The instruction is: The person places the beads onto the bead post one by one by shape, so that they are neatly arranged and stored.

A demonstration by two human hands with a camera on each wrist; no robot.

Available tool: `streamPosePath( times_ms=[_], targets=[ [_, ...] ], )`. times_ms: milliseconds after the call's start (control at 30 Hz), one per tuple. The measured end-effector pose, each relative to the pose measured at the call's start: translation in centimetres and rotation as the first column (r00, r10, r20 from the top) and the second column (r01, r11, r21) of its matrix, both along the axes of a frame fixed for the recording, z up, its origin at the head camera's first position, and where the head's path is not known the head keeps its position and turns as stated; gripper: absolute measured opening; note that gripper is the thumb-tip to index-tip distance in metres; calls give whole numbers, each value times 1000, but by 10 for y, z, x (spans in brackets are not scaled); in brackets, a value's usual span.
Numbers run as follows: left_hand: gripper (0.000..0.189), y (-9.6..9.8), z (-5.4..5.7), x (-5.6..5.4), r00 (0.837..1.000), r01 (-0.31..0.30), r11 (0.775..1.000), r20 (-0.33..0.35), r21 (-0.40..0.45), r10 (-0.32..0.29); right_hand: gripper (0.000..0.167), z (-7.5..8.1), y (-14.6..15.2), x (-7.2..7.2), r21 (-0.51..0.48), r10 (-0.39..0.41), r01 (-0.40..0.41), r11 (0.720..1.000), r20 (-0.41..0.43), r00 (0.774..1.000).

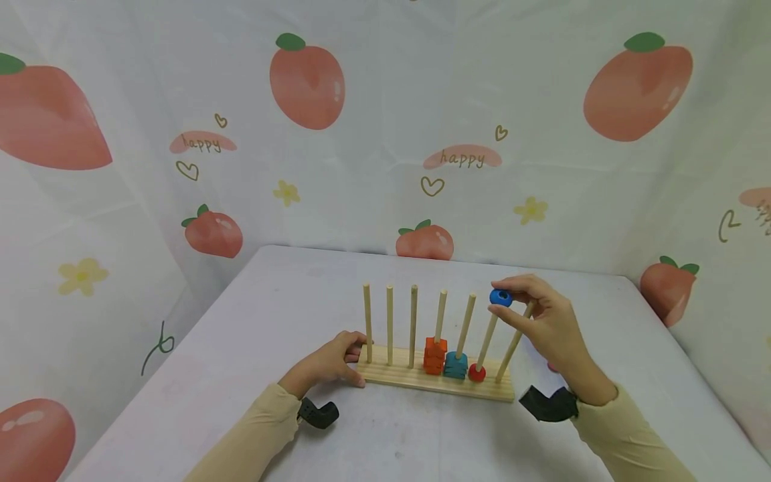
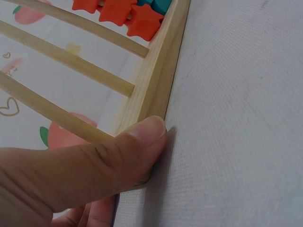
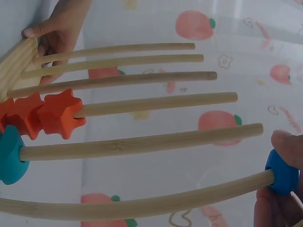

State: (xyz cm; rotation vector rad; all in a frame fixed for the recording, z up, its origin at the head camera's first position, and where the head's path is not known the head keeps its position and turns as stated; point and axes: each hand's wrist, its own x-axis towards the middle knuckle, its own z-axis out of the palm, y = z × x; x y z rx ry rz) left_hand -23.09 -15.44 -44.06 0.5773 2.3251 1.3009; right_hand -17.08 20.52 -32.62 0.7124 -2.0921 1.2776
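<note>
A wooden peg rack [image 1: 421, 382] with a row of upright rods stands on the table. My left hand [image 1: 328, 359] grips its left end; in the left wrist view the thumb [image 2: 109, 163] presses on the base's corner. With thumb and fingers, my right hand [image 1: 551, 328] pinches a blue bead [image 1: 500, 298] at the top of the second rod from the right. In the right wrist view the rod's tip meets the blue bead [image 3: 282, 172]. A red bead [image 1: 477, 373] sits at the foot of that same rod.
Orange star-shaped beads [image 1: 435, 355] are stacked on the middle rod. Teal beads [image 1: 456, 365] sit on the rod right of it. A small pinkish-red piece [image 1: 552, 367] lies behind the right wrist, mostly hidden. A fruit-printed cloth [image 1: 361, 187] hangs behind the white table [image 1: 301, 288].
</note>
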Motion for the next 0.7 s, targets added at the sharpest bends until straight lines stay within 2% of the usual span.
streamPosePath(
  times_ms=[100,267,400,600,700],
  targets=[
    [75,0,0,0,1000,-11,1000,13,1,11,39,-2,1,1,-5,-21,22,1000,70,997],
    [74,0,1,2,1000,-7,1000,11,11,7,32,-4,2,1,-38,-4,12,999,192,981],
    [74,0,0,2,1000,2,1000,5,26,-2,26,-10,4,-1,-67,21,-2,998,292,956],
    [74,0,0,1,1000,-6,1000,3,11,6,24,-26,6,-2,-4,-19,23,1000,410,912],
    [74,1,0,1,1000,-18,1000,3,-5,18,25,-38,7,-1,16,-14,7,1000,459,888]
  ],
)
